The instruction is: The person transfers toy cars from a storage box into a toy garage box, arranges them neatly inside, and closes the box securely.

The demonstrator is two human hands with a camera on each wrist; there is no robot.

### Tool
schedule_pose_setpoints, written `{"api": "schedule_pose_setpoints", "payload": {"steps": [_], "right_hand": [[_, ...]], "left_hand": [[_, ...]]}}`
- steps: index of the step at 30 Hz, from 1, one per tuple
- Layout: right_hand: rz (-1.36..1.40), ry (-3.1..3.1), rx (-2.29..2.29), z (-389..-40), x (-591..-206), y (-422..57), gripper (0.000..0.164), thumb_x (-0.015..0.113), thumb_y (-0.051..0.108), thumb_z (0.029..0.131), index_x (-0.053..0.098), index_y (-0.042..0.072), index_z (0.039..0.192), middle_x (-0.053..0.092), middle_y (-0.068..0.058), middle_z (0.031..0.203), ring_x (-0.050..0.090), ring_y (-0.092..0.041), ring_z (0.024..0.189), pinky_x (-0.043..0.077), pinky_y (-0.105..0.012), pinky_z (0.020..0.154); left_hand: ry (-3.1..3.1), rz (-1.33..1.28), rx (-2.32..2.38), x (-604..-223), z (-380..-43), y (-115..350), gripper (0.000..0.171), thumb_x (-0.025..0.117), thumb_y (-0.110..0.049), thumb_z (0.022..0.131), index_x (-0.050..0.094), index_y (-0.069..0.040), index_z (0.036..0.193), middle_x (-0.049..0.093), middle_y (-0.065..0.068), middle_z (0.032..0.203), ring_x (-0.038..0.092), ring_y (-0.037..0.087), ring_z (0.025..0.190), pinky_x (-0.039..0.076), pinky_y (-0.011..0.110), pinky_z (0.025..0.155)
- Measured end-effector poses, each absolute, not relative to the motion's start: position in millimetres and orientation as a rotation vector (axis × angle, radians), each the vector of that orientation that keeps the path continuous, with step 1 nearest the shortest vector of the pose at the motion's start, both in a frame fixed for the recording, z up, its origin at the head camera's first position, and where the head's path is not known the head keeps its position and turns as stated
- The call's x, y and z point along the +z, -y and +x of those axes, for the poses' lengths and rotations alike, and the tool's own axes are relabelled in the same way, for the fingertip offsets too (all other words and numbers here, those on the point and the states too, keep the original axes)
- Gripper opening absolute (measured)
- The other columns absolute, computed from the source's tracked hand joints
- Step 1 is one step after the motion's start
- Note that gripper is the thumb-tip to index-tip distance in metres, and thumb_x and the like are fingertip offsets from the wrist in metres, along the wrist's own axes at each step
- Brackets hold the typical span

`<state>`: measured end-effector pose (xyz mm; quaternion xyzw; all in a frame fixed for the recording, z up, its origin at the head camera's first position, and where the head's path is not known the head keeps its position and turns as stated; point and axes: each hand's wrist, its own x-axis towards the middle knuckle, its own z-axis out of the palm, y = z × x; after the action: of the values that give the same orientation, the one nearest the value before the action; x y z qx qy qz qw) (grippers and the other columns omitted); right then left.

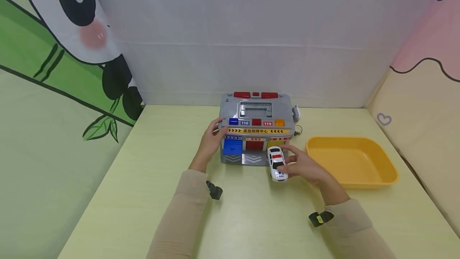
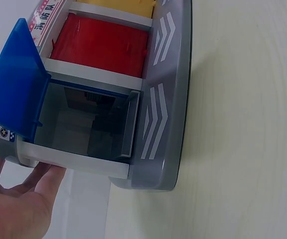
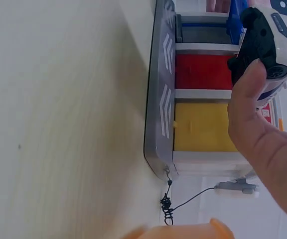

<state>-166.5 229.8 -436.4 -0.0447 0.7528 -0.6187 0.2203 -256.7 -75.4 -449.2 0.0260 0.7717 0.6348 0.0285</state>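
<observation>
A grey toy garage (image 1: pixel 229 109) stands toward the back of the table. My left hand (image 1: pixel 208 146) holds its upper left corner, thumb at the front and fingers round the side. The blue door (image 2: pixel 18 79) is swung up, baring a hollow bay, while the red door (image 2: pixel 101 47) and yellow door (image 3: pixel 203 127) are closed. With thumb and fingers my right hand (image 1: pixel 307 167) pinches a white toy police car (image 1: pixel 277 164) with a red stripe. The car is raised before the garage's right front, overlapping the yellow door in the head view. Its dark underside (image 3: pixel 258 42) faces the right wrist camera.
A yellow plastic tray (image 1: pixel 341 161) sits on the table to the right of the garage. At the garage's right side a grey piece (image 3: pixel 237 186) hangs on a coiled black cord (image 3: pixel 167 204). A white backdrop (image 1: pixel 258 51) rises behind the table.
</observation>
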Motion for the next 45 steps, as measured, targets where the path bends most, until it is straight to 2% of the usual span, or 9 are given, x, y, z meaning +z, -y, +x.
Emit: {"api": "schedule_pose_setpoints", "payload": {"steps": [11, 21, 45], "right_hand": [[-0.162, -2.069, -1.73, -170, -445, -210, 0.08, 0.075, 0.008, 0.086, 0.027, 0.001, 0.149, 0.053, -0.026, 0.112, 0.061, -0.03, 0.089, 0.056, -0.042, 0.076], [-0.073, -2.094, -1.713, -172, -449, -184, 0.077, 0.076, 0.006, 0.085, 0.031, 0.006, 0.148, 0.052, -0.026, 0.116, 0.06, -0.031, 0.092, 0.056, -0.041, 0.077], [0.0, -2.159, -1.698, -178, -456, -135, 0.076, 0.077, 0.005, 0.083, 0.038, 0.012, 0.147, 0.057, -0.02, 0.106, 0.061, -0.027, 0.082, 0.057, -0.039, 0.07]], "left_hand": [[-2.376, 0.058, 1.949, -447, -256, 76, 0.047, 0.056, -0.039, 0.099, 0.046, -0.027, 0.143, 0.042, 0.014, 0.144, 0.045, 0.031, 0.129, 0.039, 0.048, 0.102], [-2.361, 0.063, 1.963, -446, -255, 78, 0.047, 0.057, -0.038, 0.099, 0.046, -0.027, 0.143, 0.043, 0.014, 0.143, 0.046, 0.03, 0.128, 0.039, 0.048, 0.102], [-2.393, 0.052, 1.931, -447, -256, 78, 0.048, 0.057, -0.04, 0.098, 0.046, -0.028, 0.143, 0.044, 0.013, 0.142, 0.047, 0.03, 0.126, 0.041, 0.048, 0.101]]}}
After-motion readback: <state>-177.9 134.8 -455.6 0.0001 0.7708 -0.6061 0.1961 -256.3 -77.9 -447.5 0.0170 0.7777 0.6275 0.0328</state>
